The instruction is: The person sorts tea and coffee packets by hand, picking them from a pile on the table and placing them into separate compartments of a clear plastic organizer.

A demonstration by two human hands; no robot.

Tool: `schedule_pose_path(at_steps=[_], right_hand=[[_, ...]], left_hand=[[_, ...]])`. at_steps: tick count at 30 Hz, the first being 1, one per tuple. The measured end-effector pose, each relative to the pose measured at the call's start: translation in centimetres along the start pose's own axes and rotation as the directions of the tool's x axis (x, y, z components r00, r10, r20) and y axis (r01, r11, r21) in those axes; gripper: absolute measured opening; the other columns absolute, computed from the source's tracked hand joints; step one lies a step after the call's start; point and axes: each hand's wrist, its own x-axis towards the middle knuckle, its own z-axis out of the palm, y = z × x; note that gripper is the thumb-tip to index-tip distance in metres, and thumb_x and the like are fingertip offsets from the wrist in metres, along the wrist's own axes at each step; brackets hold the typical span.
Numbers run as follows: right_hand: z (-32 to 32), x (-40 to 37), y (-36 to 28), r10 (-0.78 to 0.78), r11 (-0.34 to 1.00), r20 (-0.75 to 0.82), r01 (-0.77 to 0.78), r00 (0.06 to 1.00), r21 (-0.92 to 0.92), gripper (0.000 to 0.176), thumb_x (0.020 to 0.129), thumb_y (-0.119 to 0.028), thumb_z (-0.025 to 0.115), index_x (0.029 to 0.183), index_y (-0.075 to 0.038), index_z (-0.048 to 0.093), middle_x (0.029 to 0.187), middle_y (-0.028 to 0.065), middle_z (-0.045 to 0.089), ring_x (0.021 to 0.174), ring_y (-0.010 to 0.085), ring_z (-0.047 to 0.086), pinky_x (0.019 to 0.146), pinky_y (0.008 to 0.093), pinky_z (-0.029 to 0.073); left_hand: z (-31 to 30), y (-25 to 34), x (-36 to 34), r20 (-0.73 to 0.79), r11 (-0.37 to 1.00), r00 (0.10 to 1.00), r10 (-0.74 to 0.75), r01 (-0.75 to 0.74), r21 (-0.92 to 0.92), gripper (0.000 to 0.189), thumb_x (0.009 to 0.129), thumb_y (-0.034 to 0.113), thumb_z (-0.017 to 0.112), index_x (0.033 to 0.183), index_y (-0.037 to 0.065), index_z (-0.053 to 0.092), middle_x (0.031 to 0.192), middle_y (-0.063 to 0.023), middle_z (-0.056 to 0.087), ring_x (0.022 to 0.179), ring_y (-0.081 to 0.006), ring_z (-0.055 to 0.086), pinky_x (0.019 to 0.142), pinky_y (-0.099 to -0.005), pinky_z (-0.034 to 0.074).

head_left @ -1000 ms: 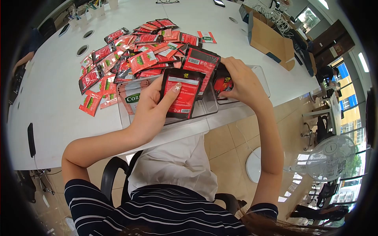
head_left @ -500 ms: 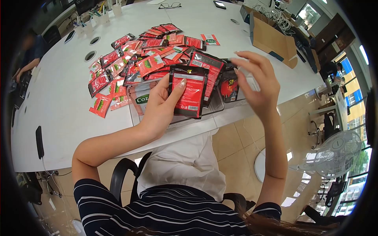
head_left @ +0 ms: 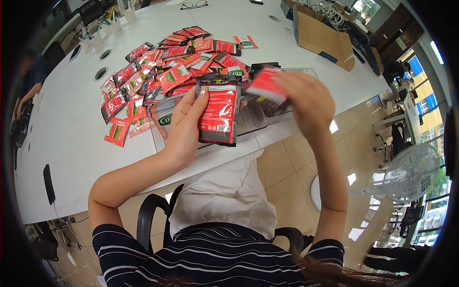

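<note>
My left hand (head_left: 184,125) is closed around a red-and-black sachet (head_left: 219,112), which stands upright with its printed back and barcode facing me. Whether other sachets lie behind it is hidden. Blurred by motion, my right hand (head_left: 310,98) grips a red sachet (head_left: 266,85) with its fingers, tilted above the right part of a clear plastic box (head_left: 256,125). Through the box's left side, a green Cozy label (head_left: 165,119) shows. Beyond both hands spreads a heap of red, pink and black sachets (head_left: 174,76) on the white table (head_left: 62,138).
A lone Cozy sachet (head_left: 245,42) lies behind the heap. At the back right stands an open cardboard box (head_left: 320,38) near tangled white cables (head_left: 325,16). Glasses (head_left: 194,5) rest at the far edge. A white fan (head_left: 411,172) stands on the right, and another person sits at far left.
My right hand, open and empty before, now holds a red sachet and has turned over the plastic box. The second sachet fanned out in my left hand no longer shows there. The view shifted slightly.
</note>
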Motion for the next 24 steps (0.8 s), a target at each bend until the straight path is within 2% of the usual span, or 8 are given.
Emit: schedule_pose_path(at_steps=[2, 4, 8, 11, 12, 14, 20, 24], right_hand=[[-0.3, -0.8, 1.1, 0.269, 0.952, -0.011, -0.264, 0.963, 0.156, 0.033, 0.075, 0.005, 0.063, 0.107, -0.003, 0.062, 0.097, 0.0116, 0.066, 0.083, 0.0209, 0.067, 0.07, 0.028, 0.053], [-1.0, -1.2, 1.4, 0.62, 0.703, 0.097, -0.606, 0.779, 0.372, 0.034, 0.077, 0.009, 0.062, 0.109, -0.003, 0.06, 0.098, 0.0107, 0.066, 0.082, 0.018, 0.067, 0.069, 0.0259, 0.052], [-0.3, -3.1, 2.9, 0.621, 0.246, 0.486, -0.741, 0.615, 0.625, 0.037, 0.08, 0.002, 0.065, 0.115, -0.004, 0.056, 0.108, 0.0076, 0.06, 0.084, 0.0134, 0.065, 0.067, 0.0236, 0.051], [0.8, -3.9, 3.4, 0.42, 0.576, 0.637, -0.732, 0.647, 0.364, 0.052, 0.074, -0.003, 0.072, 0.122, -0.009, 0.052, 0.11, 0.0066, 0.058, 0.096, 0.0177, 0.06, 0.074, 0.0282, 0.052], [0.8, -3.5, 3.6, 0.38, 0.728, 0.666, -0.651, 0.642, 0.213, 0.067, 0.064, -0.005, 0.078, 0.124, -0.014, 0.05, 0.121, 0.0066, 0.053, 0.109, 0.0255, 0.051, 0.09, 0.0347, 0.048], [0.6, -2.0, 3.1, 0.367, 0.83, 0.57, -0.535, 0.735, 0.157, 0.078, 0.058, -0.005, 0.082, 0.127, -0.016, 0.048, 0.126, 0.0082, 0.049, 0.113, 0.0297, 0.048, 0.096, 0.038, 0.043], [3.0, -1.2, 3.5, 0.22, 0.949, 0.583, -0.31, 0.782, 0.057, 0.107, 0.048, -0.003, 0.085, 0.14, -0.022, 0.035, 0.127, 0.0106, 0.046, 0.115, 0.0334, 0.047, 0.097, 0.0433, 0.042], [3.5, -0.2, 3.2, 0.247, 0.905, 0.725, -0.421, 0.642, 0.065, 0.112, 0.044, -0.008, 0.086, 0.141, -0.02, 0.032, 0.126, 0.0094, 0.046, 0.115, 0.0319, 0.046, 0.099, 0.0401, 0.042]], left_hand=[[0.3, 0.2, -0.2, 0.015, 1.0, 1.0, -0.002, 0.002, -0.013, 0.03, 0.101, 0.023, 0.04, 0.125, 0.005, 0.045, 0.105, -0.0119, 0.065, 0.089, -0.0143, 0.066, 0.072, -0.0254, 0.054], [0.4, 0.5, -0.2, 0.022, 1.0, 1.0, -0.019, 0.019, -0.01, 0.031, 0.101, 0.023, 0.038, 0.126, 0.005, 0.043, 0.107, -0.0146, 0.065, 0.09, -0.0163, 0.066, 0.071, -0.0261, 0.055], [0.4, 0.3, -0.2, -0.012, 1.0, 1.0, -0.011, 0.011, 0.014, 0.031, 0.101, 0.023, 0.037, 0.125, 0.005, 0.043, 0.107, -0.0162, 0.064, 0.093, -0.0173, 0.066, 0.07, -0.0269, 0.055], [0.3, 0.2, -0.2, 0.016, 0.999, 1.0, 0.008, -0.008, 0.033, 0.031, 0.101, 0.023, 0.036, 0.125, 0.004, 0.043, 0.105, -0.0161, 0.065, 0.094, -0.0186, 0.066, 0.071, -0.0274, 0.055], [0.1, -0.1, 0.0, 0.011, 0.999, 1.0, 0.017, -0.017, 0.04, 0.031, 0.101, 0.023, 0.036, 0.125, 0.004, 0.043, 0.105, -0.0161, 0.065, 0.095, -0.0191, 0.066, 0.072, -0.0278, 0.055], [-0.1, -0.3, 0.1, 0.006, 0.998, 1.0, 0.025, -0.025, 0.06, 0.031, 0.102, 0.023, 0.035, 0.125, 0.004, 0.043, 0.105, -0.0161, 0.065, 0.095, -0.0208, 0.066, 0.074, -0.0296, 0.055], [-0.1, -0.1, -0.1, -0.009, 0.996, 1.0, 0.016, -0.015, 0.087, 0.034, 0.1, 0.021, 0.035, 0.129, 0.003, 0.039, 0.11, -0.0167, 0.062, 0.097, -0.0229, 0.065, 0.076, -0.0306, 0.055], [-0.7, -0.7, 0.0, -0.083, 1.0, 0.996, -0.01, 0.008, -0.027, 0.035, 0.094, 0.014, 0.041, 0.127, 0.001, 0.042, 0.117, -0.0089, 0.057, 0.102, -0.0106, 0.057, 0.09, -0.0253, 0.044]])
